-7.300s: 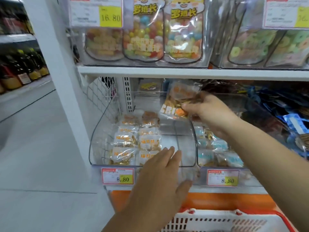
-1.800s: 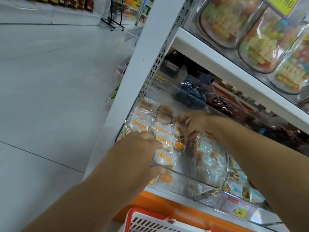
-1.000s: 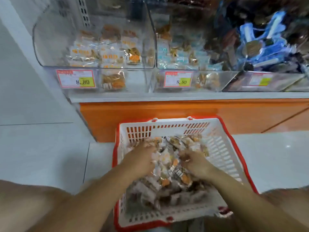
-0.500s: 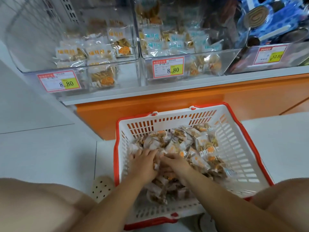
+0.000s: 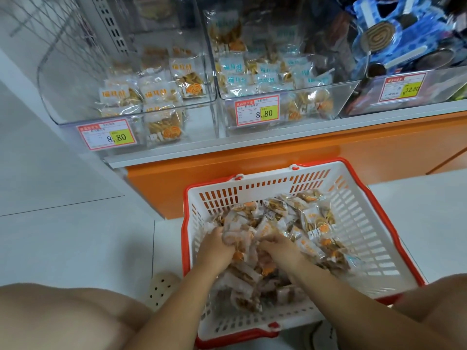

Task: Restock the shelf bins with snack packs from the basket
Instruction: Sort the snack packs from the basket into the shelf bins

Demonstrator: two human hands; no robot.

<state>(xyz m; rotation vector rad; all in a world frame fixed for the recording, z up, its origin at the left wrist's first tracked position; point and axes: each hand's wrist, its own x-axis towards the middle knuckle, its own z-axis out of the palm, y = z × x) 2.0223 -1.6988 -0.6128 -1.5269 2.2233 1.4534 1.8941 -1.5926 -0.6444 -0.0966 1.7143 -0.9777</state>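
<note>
Change: my hands, up at the left bin [image 5: 53, 79] moments ago, are now both down in the basket [image 5: 265, 184] on the floor below the shelf [image 5: 177, 153]. They lay flat on the pile half a second back, and the fingers have since curled in.
Meaning: the last load looks delivered. I judge I am gathering a fresh handful, with restocking unfinished.
Left hand [image 5: 217, 246]: fingers closed round a bunch of snack packs [image 5: 313, 223] near the basket's left wall.
Right hand [image 5: 280, 250]: just beside it, fingers hooked into the same heap, gripping packs. Nothing is lifted yet.
Snack packs: heaped from the basket's middle toward its right wall.
Left bin: at the shelf's left end, partly filled.
</note>
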